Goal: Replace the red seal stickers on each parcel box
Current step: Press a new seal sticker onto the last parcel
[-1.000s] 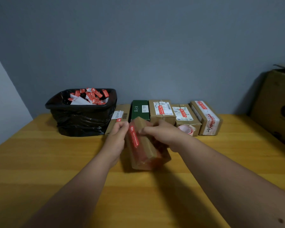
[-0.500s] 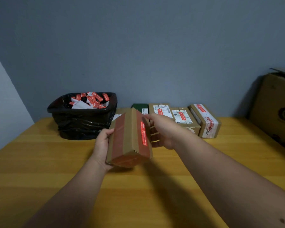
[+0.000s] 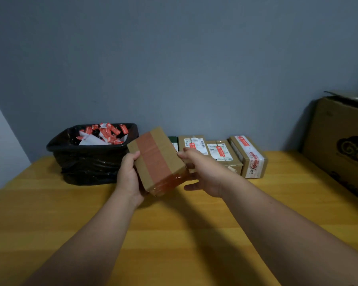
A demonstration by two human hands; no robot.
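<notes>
- the parcel box (image 3: 157, 159) is lifted off the desk (image 3: 174, 244) between both hands, tilted, with its broad brown-taped face turned toward the camera; no red seal sticker shows on this face
- the left hand (image 3: 128, 174) grips the box's left edge, fingers curled round behind it and thumb on the front
- the right hand (image 3: 203, 174) holds the right side, fingers wrapped under and behind, thumb near the top corner
- the step in hand looks like turning the box over to find or check its seal; it goes best with one hand kept firm as a pivot while the other re-grips, so the glossy tape does not slip
- judged from here, the face carrying the seal should end up flat and facing up before any peeling or pressing
- behind it a row of parcels (image 3: 223, 153) with red stickers stands along the wall
- left of them the black bin (image 3: 87, 162) holds used red stickers, near enough for discards
- a large carton (image 3: 343, 145) stands at the far right
</notes>
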